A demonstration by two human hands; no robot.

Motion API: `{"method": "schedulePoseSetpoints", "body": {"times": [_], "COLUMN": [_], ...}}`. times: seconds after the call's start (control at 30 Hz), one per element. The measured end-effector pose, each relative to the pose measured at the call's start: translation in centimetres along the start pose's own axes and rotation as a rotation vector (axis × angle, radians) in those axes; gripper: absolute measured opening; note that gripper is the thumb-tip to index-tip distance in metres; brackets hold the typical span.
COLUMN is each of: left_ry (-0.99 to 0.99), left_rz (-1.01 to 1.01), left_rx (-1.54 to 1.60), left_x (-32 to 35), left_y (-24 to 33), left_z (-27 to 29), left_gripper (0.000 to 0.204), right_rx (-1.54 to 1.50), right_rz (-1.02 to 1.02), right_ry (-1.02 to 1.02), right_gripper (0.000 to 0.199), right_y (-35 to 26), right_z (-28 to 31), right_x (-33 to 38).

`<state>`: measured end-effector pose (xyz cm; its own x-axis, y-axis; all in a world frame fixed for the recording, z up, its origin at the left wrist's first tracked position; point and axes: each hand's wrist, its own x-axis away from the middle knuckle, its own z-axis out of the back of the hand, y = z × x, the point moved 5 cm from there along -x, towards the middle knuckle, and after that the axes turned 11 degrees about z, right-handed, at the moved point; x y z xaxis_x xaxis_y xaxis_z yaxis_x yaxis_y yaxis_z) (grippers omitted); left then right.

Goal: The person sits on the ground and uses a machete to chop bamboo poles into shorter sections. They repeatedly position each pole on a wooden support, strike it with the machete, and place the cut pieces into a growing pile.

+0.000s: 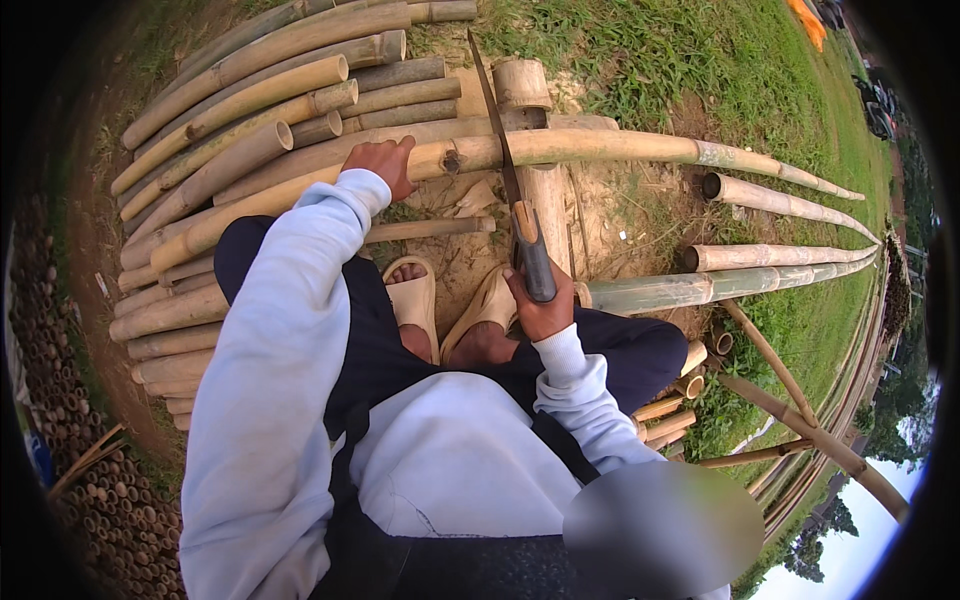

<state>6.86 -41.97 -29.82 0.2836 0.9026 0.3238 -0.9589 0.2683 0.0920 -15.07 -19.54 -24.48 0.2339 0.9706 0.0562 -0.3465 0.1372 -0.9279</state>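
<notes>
Currently noted, item by item:
Surroundings: a stack of cut bamboo poles [240,110] lies on the bare ground at the person's left; more bamboo lengths [770,255] lie on the grass at the right; a heap of short bamboo pieces [110,500] fills the lower left.
Obstructions: an upright bamboo stump [522,85] stands just behind the blade; the person's knees and beige sandals [450,305] sit directly below the work.
Long bamboo pole [600,148]: lies crosswise over the ground in front of the feet, resting against the stack at its left end and running out onto the grass at the right.
Left hand [383,165]: fingers curled down over the pole, pressing on it left of a dark knot.
Right hand [540,305]: fingers wrapped tight round the handle of a machete [505,150].
Machete: blade points away from the person, crossing the pole just right of the left hand; whether the edge touches the pole cannot be told.
</notes>
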Motion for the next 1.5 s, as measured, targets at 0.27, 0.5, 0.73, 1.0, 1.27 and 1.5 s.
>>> {"method": "schedulePoseSetpoints", "body": {"times": [0.27, 0.5, 0.73, 1.0, 1.27, 1.5], "left_ry": [-0.032, 0.063, -0.013, -0.245, -0.542, -0.009], "left_rz": [0.079, 0.024, 0.025, 0.029, -0.059, 0.032], "left_rx": [-0.014, -0.032, -0.037, 0.094, 0.29, 0.009], "left_x": [-2.4, -2.6, -0.1, -2.3, -5.4, -2.7], "left_y": [-1.3, -0.9, -0.6, -1.6, -3.4, -1.6], "left_z": [1.9, 0.7, 0.3, 0.6, -2.7, 2.0], "left_gripper": [0.053, 0.051, 0.06, 0.085, 0.075, 0.054], "right_rx": [0.044, -0.107, -0.002, -0.028, -0.013, 0.022], "right_rz": [0.113, -0.042, 0.022, 0.072, 0.19, 0.142], "right_ry": [0.095, 0.047, 0.001, 0.089, 0.297, 0.309], "right_gripper": [0.026, 0.028, 0.03, 0.018, 0.019, 0.017], "right_y": [-0.3, 3.5, -0.1, 1.6, -10.0, -8.5], "right_z": [-1.0, -1.6, -0.1, -0.9, 6.8, 9.2], "right_x": [-4.9, -2.9, -1.0, -2.3, -0.2, 2.3]}}
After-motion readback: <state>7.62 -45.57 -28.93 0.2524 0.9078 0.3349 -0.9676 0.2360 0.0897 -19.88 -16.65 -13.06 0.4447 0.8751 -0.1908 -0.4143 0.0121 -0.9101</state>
